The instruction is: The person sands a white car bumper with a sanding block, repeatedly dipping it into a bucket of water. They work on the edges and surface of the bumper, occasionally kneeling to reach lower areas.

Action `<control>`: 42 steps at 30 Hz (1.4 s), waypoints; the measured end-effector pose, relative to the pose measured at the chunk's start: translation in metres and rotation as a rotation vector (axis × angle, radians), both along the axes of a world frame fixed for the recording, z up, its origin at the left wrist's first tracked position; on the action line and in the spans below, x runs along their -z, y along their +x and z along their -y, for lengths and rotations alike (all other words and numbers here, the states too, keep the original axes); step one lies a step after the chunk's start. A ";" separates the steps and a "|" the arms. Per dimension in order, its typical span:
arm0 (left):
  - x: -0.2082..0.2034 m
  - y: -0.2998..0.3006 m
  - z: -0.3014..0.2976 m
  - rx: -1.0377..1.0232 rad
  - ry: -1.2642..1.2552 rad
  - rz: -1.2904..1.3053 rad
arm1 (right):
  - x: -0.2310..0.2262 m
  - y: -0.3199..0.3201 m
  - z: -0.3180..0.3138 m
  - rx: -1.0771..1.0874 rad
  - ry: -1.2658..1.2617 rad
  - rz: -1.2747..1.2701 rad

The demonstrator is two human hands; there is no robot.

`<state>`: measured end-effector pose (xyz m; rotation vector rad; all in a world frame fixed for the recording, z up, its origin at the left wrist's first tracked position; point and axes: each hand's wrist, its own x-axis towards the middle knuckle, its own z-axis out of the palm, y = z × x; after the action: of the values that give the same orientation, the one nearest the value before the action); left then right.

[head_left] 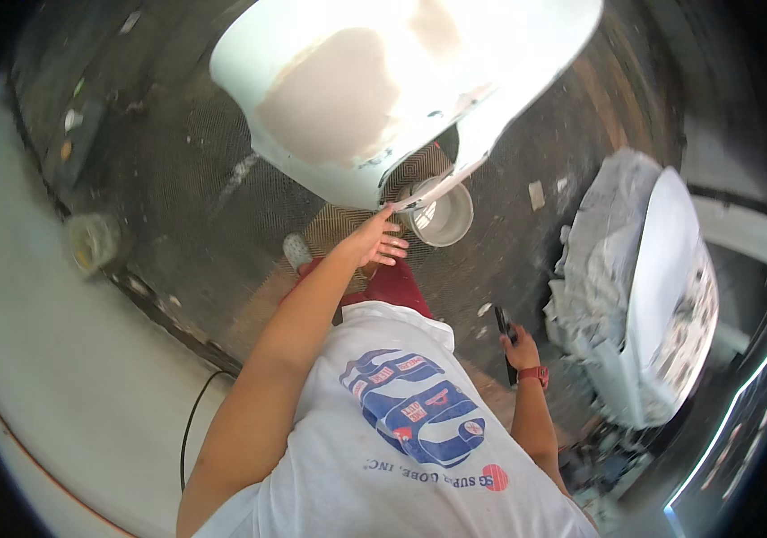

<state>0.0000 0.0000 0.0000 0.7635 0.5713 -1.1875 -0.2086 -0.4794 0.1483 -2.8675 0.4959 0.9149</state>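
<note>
In front of me is a large white curved panel [491, 45], like a vehicle body part, with beige filler-like patches and a cut-out at its lower edge. My left hand [376, 244] is at that edge; the fingers are stretched out and apart, and the thumb side meets or nearly meets the rim. Lower on the right, beside my body, my right hand [520, 345] is closed around a long, narrow black tool [503, 327]. What kind of tool it is cannot be made out. A red watch circles the right wrist.
A white bucket [448, 220] stands on the dark, stained floor [195, 170] under the panel's edge. To the right lies a white panel [657, 269] with crumpled grey covering. A clear tub [92, 242] rests at the left by a pale wall [69, 359]. A black cable [188, 430] hangs there.
</note>
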 end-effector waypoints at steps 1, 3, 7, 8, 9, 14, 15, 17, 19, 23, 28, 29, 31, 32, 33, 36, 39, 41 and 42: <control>0.007 -0.008 -0.009 0.049 0.083 0.024 | 0.014 -0.053 0.008 0.070 -0.059 -0.065; 0.004 0.019 -0.025 0.125 0.263 0.200 | 0.071 -0.115 0.014 0.427 -0.002 -0.122; -0.040 0.003 -0.011 0.252 0.465 0.591 | 0.085 -0.259 -0.010 0.698 -0.137 -0.076; -0.056 0.009 -0.012 0.311 0.555 0.740 | 0.098 -0.279 -0.027 0.738 -0.144 -0.047; -0.082 0.018 -0.007 0.373 0.636 0.900 | 0.109 -0.295 -0.044 0.783 -0.151 -0.015; -0.142 0.053 0.033 0.226 0.927 1.368 | 0.168 -0.269 -0.077 0.951 0.024 0.112; -0.151 0.064 0.043 0.263 0.975 1.353 | 0.171 -0.237 -0.086 0.988 0.104 0.153; -0.141 0.084 0.056 0.359 0.919 1.222 | 0.176 -0.170 -0.080 0.998 0.233 0.234; -0.133 0.098 0.068 0.493 0.941 1.247 | 0.207 -0.125 -0.061 0.871 0.329 0.356; -0.133 0.091 0.102 0.556 1.083 1.228 | 0.244 0.018 -0.040 0.685 0.406 0.447; -0.109 0.075 0.095 0.521 1.302 1.233 | 0.361 0.163 -0.017 0.715 0.449 0.180; -0.107 0.071 0.100 0.454 1.318 1.177 | 0.390 0.187 -0.014 0.733 0.463 0.128; -0.099 0.063 0.100 0.352 1.304 1.149 | 0.443 0.231 -0.011 0.745 0.464 0.062; -0.093 0.068 0.102 0.326 1.253 1.135 | 0.466 0.250 -0.008 0.755 0.453 0.040; -0.089 0.068 0.108 0.240 1.242 1.087 | 0.488 0.267 -0.006 0.757 0.446 0.019; -0.077 0.050 0.090 0.123 1.329 1.179 | 0.557 0.301 -0.008 0.746 0.438 -0.055; -0.075 0.070 0.111 0.355 1.503 1.212 | 0.652 0.314 -0.005 0.720 0.391 -0.041; -0.068 0.070 0.119 0.358 1.708 1.266 | 0.701 0.315 0.000 0.651 0.319 -0.050; -0.073 0.061 0.109 0.374 1.760 1.241 | 0.724 0.313 0.001 0.621 0.282 -0.049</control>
<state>0.0613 -0.1092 0.0726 2.8609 0.2495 0.0061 0.1041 -0.4802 -0.5753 -2.2255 1.0798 0.8489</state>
